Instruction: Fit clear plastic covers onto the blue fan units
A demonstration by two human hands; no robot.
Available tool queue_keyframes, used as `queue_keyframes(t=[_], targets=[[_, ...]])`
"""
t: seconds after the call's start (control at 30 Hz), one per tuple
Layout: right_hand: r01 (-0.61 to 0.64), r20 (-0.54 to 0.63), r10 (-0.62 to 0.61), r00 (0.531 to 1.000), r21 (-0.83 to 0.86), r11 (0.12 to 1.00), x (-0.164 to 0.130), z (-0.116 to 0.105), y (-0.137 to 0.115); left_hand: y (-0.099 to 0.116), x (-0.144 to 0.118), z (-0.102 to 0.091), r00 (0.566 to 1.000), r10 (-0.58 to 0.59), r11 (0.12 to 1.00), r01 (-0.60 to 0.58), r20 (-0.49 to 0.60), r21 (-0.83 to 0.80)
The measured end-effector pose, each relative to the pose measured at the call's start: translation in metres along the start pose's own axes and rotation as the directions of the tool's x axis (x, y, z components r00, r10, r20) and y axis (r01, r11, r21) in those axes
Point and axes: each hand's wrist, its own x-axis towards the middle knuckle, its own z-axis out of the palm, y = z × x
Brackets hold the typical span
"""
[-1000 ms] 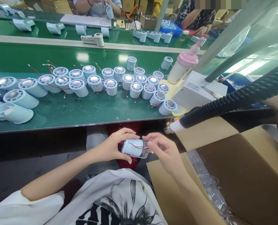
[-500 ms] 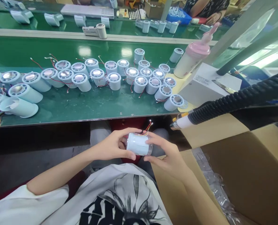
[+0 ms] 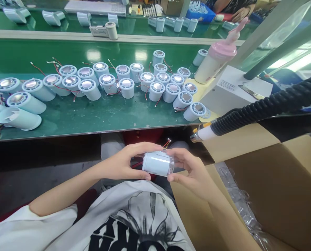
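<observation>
Below table edge (image 3: 92, 130) — hands apparently share cylinder (image 3: 157, 164).

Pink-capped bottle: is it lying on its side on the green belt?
No: the pink-capped bottle stands upright beside the white box.

The label on the white box (image 3: 234, 91) is too blurred to read.

Both bare forearms reach forward over the lap and meet. The left hand (image 3: 124, 164) curls in from the left, thumb below, fingers above. The right hand (image 3: 190, 170) faces it, fingers bent, closed.
</observation>
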Motion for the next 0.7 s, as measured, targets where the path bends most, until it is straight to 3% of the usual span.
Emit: queue_keyframes(t=[0.47,0.7], targets=[[-0.221,0.04,0.22,0.975,0.321,0.921,0.0041,0.0066,-0.0016,0.0025,-0.0007,-0.0025,0.999,0.036,0.996,-0.038,0.018,0.085],[-0.132,0.005,0.136,0.991,0.272,0.953,0.0,0.0097,0.0001,0.0022,-0.0014,-0.0035,0.999,0.041,0.995,-0.042,0.019,0.089]])
